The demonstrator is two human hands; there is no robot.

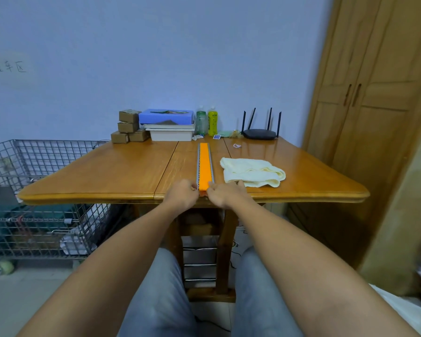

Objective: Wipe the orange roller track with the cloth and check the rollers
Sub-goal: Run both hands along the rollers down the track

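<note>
The orange roller track (204,164), a long strip with grey metal side rails, lies lengthwise down the middle of the wooden table (122,173). My left hand (181,196) grips its near end from the left side. My right hand (223,195) grips the same end from the right. Both hands sit at the table's front edge, and they hide the track's near tip. A crumpled cream cloth (252,175) rests on the table just right of the track, untouched.
At the table's back stand small cardboard boxes (128,130), a blue box on white trays (168,124), two bottles (207,120) and a black router (260,132). A wire cage (34,190) stands to the left, a wooden wardrobe (370,93) to the right.
</note>
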